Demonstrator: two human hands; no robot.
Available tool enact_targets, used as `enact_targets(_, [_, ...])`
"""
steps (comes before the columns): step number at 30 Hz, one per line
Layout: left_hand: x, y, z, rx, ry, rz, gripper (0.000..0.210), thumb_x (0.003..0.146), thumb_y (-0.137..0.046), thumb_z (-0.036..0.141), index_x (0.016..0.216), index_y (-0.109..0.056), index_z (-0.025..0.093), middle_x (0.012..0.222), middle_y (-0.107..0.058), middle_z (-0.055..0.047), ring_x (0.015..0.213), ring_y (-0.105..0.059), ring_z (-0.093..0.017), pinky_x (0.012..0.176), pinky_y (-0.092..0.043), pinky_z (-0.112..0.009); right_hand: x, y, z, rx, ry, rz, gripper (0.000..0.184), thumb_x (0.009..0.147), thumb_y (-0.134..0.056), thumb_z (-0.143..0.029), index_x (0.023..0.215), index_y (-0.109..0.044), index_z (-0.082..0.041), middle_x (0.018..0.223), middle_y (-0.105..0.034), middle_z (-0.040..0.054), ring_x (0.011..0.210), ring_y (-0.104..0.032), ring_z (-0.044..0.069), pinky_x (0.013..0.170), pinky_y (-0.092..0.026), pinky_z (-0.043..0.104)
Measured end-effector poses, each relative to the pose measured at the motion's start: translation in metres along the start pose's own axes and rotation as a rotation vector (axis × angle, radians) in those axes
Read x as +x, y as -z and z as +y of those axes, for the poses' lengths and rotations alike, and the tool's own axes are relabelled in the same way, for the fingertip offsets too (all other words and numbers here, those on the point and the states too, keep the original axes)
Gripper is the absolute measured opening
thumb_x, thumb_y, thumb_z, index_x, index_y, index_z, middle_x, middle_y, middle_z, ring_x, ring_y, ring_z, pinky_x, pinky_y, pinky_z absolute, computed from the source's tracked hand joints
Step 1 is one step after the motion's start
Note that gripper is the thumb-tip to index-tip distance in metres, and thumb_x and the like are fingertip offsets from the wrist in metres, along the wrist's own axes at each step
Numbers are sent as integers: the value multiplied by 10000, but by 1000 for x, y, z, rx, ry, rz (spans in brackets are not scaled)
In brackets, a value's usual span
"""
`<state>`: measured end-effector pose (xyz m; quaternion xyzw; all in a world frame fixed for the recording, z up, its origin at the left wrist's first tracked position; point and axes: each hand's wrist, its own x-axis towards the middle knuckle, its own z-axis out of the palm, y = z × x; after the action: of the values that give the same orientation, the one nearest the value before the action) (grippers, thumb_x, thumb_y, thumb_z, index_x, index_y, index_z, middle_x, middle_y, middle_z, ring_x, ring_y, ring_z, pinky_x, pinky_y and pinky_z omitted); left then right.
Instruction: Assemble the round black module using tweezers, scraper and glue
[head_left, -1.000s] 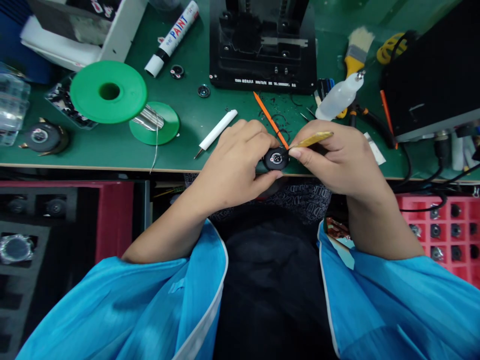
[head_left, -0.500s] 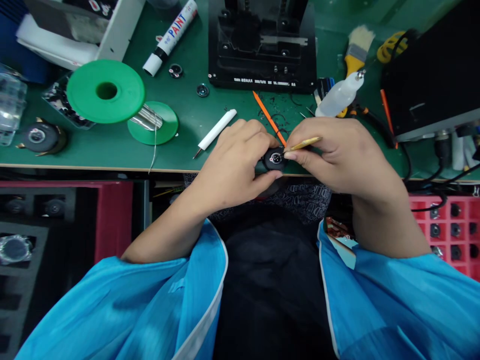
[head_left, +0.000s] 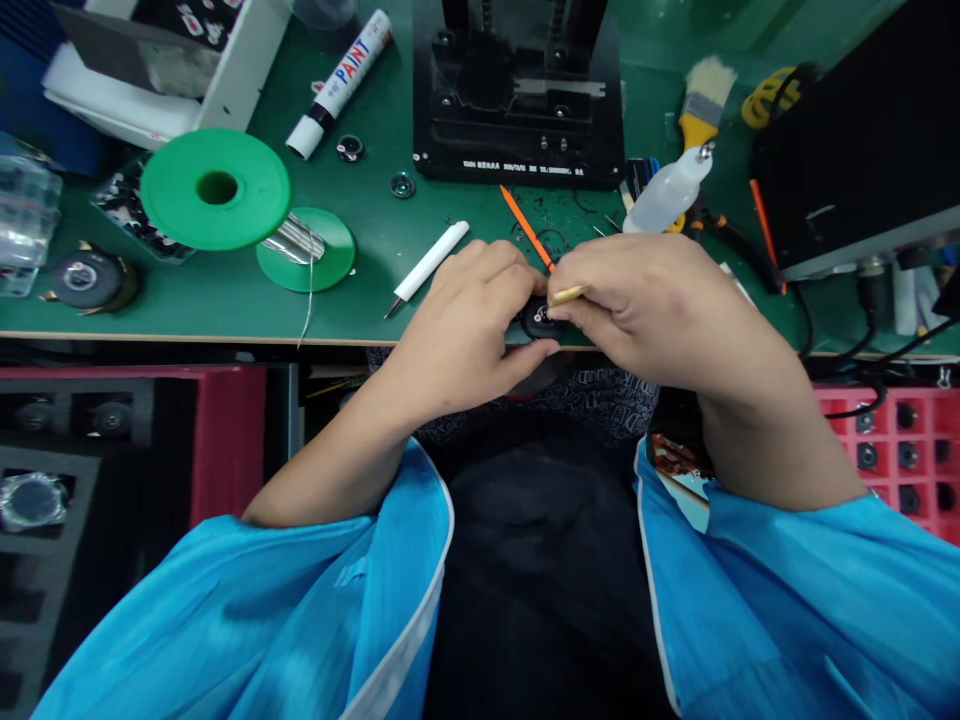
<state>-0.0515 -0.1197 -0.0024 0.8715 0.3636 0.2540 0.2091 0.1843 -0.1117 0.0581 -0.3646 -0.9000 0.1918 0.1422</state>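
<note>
At the bench's front edge, my left hand grips a small black round part between thumb and fingers. A light centre with small pins shows on the part's upper face. My right hand pinches a slim yellowish tool, its tip down at that centre. Fingers hide much of the part and the tool's tip. Just beyond my hands lies an orange pointed stick among dark scraps. Left of them is a white-handled tool with a thin metal tip.
A green spool of wire stands left, near a paint marker. The black fixture is at the back. A squeeze bottle, a brush and a black box occupy the right. A pink tray sits lower right.
My right hand has shifted left, closer over the black part, and the yellowish tool now looks shorter from above. My left hand keeps its grip. The view has moved slightly.
</note>
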Motion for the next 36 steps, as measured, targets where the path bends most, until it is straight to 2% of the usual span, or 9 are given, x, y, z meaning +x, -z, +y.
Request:
enact_targets(5, [0, -1, -1, -1, -6, 4, 281, 977, -782, 305, 1205, -638, 228, 1206, -717, -116, 1214, -694, -397, 1062, -545, -590, 4, 0, 4, -9, -18, -15, 183, 1076, -603, -219, 899, -606, -266, 898, -748, 46, 866, -680, 247, 748, -442, 405])
enact_targets(13, [1, 1, -2, -15, -17, -3, 272, 993, -762, 372, 1204, -666, 230, 1227, -733, -128, 1181, -702, -390, 1054, -553, -621, -14, -11, 8, 115, -84, 162, 149, 1093, -655, -246, 948, -681, -267, 948, -782, 33, 876, -735, 236, 838, -568, 403])
enact_targets(20, [1, 0, -1, -15, -2, -5, 283, 986, -768, 350, 1216, -651, 234, 1238, -728, -127, 1212, -701, -403, 1080, -543, -620, -10, -9, 6, 134, -96, 147, 148, 1073, -659, -263, 927, -673, -281, 947, -790, 22, 882, -735, 248, 831, -555, 411])
enact_targets(25, [1, 0, -2, -9, 8, -6, 319, 964, -790, 350, 1223, -645, 233, 1216, -732, -134, 1206, -698, -413, 1074, -546, -616, -2, -6, 4, 40, -67, 82, 143, 1055, -644, -234, 920, -637, -283, 955, -796, 41, 903, -734, 266, 810, -523, 419])
enact_targets(31, [2, 2, -1, -23, 6, -23, 282, 992, -752, 380, 1227, -666, 251, 1235, -743, -123, 1210, -703, -403, 1089, -549, -633, -9, -14, 7, 101, -72, 175, 157, 1079, -657, -272, 922, -660, -282, 916, -773, 24, 870, -725, 238, 799, -534, 388])
enact_targets(36, [2, 1, -1, -19, 15, -15, 308, 984, -772, 377, 1236, -656, 242, 1227, -728, -133, 1237, -698, -415, 1102, -540, -625, -10, -15, 5, 52, -67, 131, 132, 1068, -621, -221, 956, -666, -275, 969, -788, 45, 927, -743, 264, 820, -529, 404])
